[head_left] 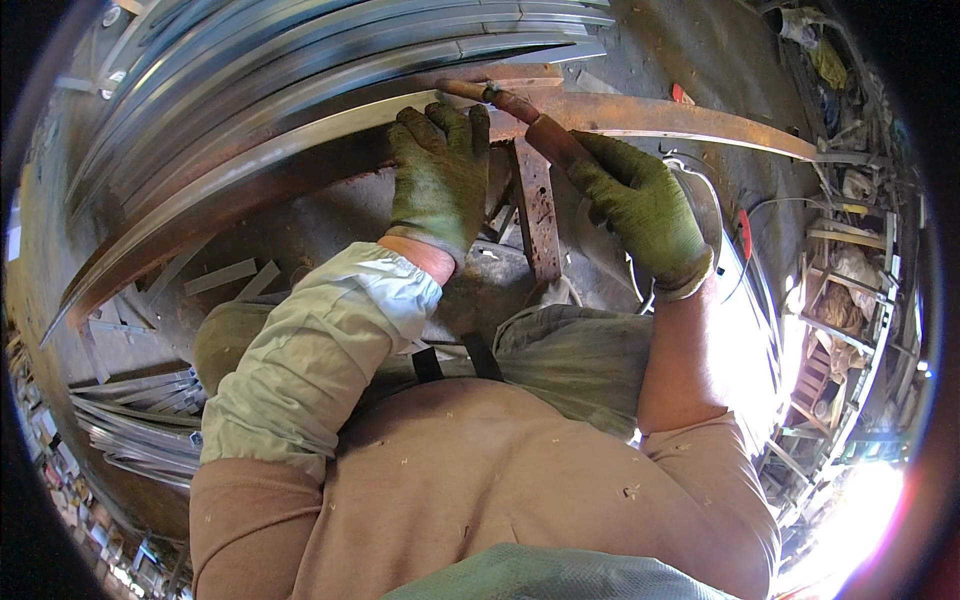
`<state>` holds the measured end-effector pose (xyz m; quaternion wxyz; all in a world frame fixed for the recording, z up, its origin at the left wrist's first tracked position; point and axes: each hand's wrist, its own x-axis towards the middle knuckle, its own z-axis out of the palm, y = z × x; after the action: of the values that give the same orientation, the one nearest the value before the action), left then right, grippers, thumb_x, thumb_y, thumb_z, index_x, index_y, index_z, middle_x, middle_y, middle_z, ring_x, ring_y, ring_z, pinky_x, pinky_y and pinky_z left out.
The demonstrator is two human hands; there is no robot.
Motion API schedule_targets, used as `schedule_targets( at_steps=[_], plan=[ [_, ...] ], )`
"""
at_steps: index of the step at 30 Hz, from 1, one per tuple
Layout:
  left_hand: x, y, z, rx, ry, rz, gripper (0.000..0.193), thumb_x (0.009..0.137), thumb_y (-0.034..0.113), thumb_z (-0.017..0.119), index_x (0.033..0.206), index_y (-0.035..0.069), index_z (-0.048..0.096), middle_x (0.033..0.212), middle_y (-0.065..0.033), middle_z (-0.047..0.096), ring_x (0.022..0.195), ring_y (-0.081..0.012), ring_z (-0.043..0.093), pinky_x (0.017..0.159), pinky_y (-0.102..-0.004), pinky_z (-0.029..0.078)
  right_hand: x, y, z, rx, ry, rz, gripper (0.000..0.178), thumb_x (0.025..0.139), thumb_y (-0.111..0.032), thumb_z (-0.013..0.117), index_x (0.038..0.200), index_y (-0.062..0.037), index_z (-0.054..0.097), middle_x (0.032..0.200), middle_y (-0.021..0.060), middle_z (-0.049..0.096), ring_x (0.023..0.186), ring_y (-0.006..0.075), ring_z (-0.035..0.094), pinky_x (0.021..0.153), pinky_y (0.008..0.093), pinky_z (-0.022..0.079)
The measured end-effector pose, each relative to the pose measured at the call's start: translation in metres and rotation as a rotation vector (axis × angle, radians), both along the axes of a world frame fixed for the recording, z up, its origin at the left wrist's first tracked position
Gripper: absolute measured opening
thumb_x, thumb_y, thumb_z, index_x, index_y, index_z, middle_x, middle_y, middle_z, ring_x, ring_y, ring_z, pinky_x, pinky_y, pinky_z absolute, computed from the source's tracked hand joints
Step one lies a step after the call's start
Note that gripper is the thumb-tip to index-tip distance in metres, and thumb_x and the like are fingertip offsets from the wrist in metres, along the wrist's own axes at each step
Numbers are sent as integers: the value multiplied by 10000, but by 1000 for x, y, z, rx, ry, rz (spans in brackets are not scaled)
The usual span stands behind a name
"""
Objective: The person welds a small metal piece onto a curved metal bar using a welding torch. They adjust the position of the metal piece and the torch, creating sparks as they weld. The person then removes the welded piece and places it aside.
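Observation:
My left hand, in a dirty green work glove, lies palm down with its fingers stretched out over a long pale metal bar and the rusty beam under it. My right hand, gloved the same way, is closed round the thick brown grip of a worn hand tool. The tool's narrower front end bends to the left, above the beam just beyond my left fingertips. Its exact kind is unclear. A rusty upright meets the beam from below, between my hands.
Many long metal profiles lie beyond the beam. Short metal offcuts are on the floor at the left, with a bundle of thin strips nearer me. Cables run on the right, before a cluttered rack.

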<state>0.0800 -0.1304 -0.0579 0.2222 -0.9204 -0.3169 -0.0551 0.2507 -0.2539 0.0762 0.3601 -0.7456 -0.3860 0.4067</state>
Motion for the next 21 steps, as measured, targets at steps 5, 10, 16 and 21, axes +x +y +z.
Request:
schedule_targets(
  at_steps=[5,10,16,21],
  plan=[
    [4,-1,2,-41,7,46,608,1013,323,604,1595,155,546,1355,-222,611,1235,-464,607,1002,-597,479,-1,7,3,-29,-30,21,472,1075,-243,740,1468,15,705,1153,66,786,931,116,677,845,263,551],
    [1,0,-5,-50,-36,-5,612,1006,304,610,1578,97,541,1374,-257,599,1257,-492,600,1022,-642,471,11,-1,-21,159,-230,203,374,1116,-309,677,1376,-55,765,1206,157,804,1089,233,755,968,342,567],
    [0,1,-7,-155,-79,-34,608,1021,251,578,1580,22,505,1423,-320,559,1307,-554,574,1060,-710,446,-1,8,-2,26,-112,103,375,1121,-338,673,1380,-85,772,1229,180,804,1140,261,773,988,362,572],
    [-2,1,-4,-149,-86,-51,625,1015,248,584,1590,20,491,1412,-320,557,1318,-566,564,1069,-712,441,-8,11,13,-50,-231,100,400,1117,-358,681,1393,-81,767,1244,166,814,1144,254,774,993,358,569]
  ],
)
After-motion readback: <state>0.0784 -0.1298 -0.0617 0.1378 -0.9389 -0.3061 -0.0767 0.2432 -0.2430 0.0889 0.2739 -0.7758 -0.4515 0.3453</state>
